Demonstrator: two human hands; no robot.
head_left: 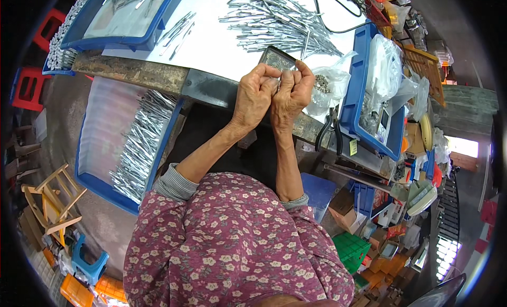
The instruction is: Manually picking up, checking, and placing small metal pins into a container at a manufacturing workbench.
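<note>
The maroon garment point(237, 233) bears cream flowers point(226, 258), and grey striped cuffs point(177, 182) edge its sleeves point(161, 205).

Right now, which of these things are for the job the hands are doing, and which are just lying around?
Probably for the job:
metal strips heaped past the hands
small dark tray by the fingertips
clear bag of tiny parts
pliers, perhaps

Probably just lying around:
blue stool
green crate
wooden frame

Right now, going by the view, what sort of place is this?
Probably a small workshop: thin metal rods lie heaped on the white-topped table, black-handled pliers sit at its edge, and a blue tray below holds similar metal pieces.
</note>
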